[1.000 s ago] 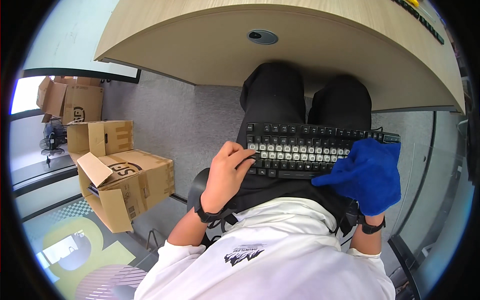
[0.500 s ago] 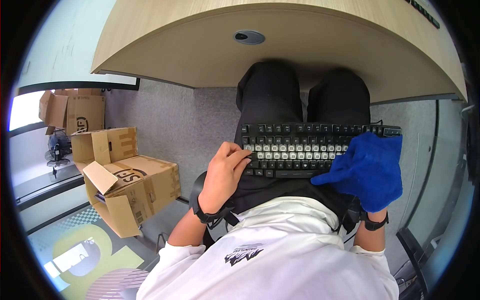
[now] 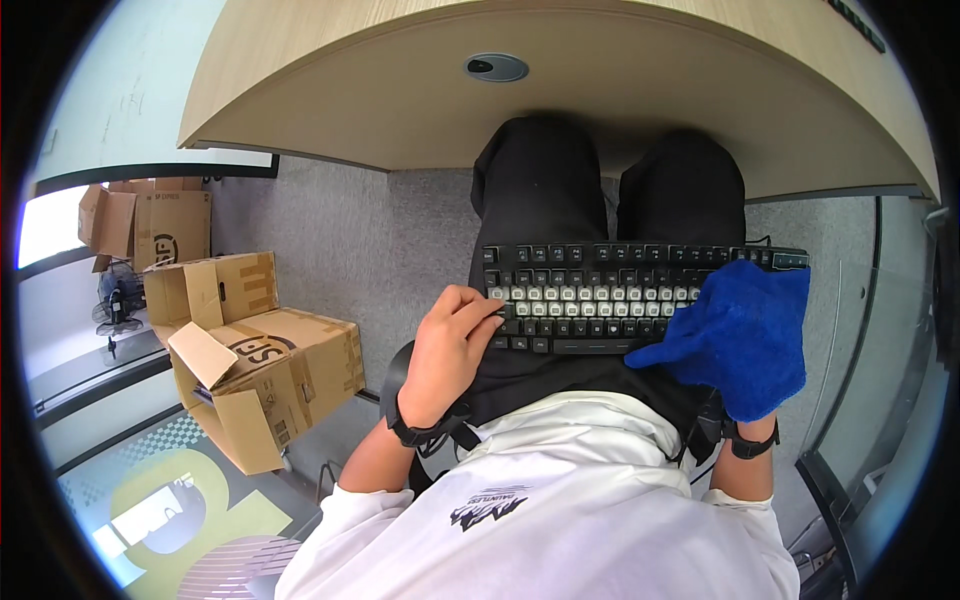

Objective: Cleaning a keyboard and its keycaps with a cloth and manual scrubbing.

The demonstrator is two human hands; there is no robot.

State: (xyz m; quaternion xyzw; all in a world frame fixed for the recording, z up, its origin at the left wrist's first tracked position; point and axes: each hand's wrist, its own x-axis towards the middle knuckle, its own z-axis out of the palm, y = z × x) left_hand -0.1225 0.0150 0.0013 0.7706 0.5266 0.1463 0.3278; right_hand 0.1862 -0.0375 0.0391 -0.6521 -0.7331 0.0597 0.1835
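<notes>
A black keyboard [image 3: 610, 295] with some white keys lies across my lap, on black trousers. My left hand [image 3: 455, 345] grips its left end, fingers curled over the edge keys. My right hand is hidden under a blue cloth [image 3: 740, 335] that it presses onto the keyboard's right end; only the wrist with a black band shows below the cloth.
A curved wooden desk [image 3: 400, 90] with a round grey cable grommet [image 3: 497, 67] overhangs my knees. Several open cardboard boxes [image 3: 265, 365] stand on the grey carpet to my left. A chair's edge shows at the lower right.
The view has shifted slightly. Both hands stay where they were, the cloth still on the keyboard's right end.
</notes>
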